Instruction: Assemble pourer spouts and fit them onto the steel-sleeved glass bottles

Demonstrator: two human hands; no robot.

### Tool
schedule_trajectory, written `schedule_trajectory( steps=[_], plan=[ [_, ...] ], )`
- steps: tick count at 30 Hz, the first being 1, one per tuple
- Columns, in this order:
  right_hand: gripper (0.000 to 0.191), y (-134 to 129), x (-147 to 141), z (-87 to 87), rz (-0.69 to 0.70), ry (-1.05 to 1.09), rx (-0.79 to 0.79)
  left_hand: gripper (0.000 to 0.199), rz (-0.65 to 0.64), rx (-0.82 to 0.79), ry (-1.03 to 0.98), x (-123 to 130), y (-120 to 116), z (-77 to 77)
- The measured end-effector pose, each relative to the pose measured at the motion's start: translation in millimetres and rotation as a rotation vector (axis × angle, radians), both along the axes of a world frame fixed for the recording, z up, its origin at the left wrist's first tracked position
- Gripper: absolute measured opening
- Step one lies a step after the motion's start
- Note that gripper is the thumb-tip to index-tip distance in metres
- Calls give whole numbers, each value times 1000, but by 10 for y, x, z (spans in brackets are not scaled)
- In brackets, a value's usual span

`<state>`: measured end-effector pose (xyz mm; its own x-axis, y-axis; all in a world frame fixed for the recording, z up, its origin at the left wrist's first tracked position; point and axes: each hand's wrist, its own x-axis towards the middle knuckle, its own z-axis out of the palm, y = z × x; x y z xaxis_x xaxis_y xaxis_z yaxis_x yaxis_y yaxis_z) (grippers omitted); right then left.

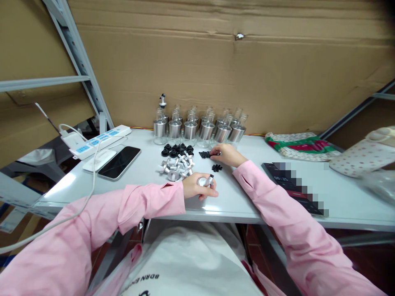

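My left hand (200,187) is closed around a silver pour spout (203,181) with a small black piece on its tip, near the table's front edge. Farther out, the fingertips of my right hand (226,155) pinch at the end of a group of small black tubes (204,154); whether one is between them is hidden. Just below it lie some tiny black parts (217,167). A pile of silver spouts (177,166) sits beyond my left hand, with several black ribbed stoppers (175,150) behind it.
Glass bottles with steel sleeves (190,130) stand in rows at the back, one topped with a spout (162,100). Left are a phone (120,163), a power strip (101,142) and a white cable (92,181). A dark device (286,181) and patterned cloth (302,144) lie right.
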<state>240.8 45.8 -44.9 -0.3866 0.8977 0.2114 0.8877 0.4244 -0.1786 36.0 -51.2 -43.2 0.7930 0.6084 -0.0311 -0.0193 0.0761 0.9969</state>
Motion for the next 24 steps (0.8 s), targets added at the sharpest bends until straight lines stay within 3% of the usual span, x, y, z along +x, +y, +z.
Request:
schedule_trajectory(
  steps=[7, 24],
  plan=[
    [12, 6, -115, -25, 140, 42, 23, 26, 1, 2, 6, 4, 0, 4],
    [10, -14, -214, -13, 215, 68, 7, 34, 0, 1, 6, 5, -7, 27]
  ],
)
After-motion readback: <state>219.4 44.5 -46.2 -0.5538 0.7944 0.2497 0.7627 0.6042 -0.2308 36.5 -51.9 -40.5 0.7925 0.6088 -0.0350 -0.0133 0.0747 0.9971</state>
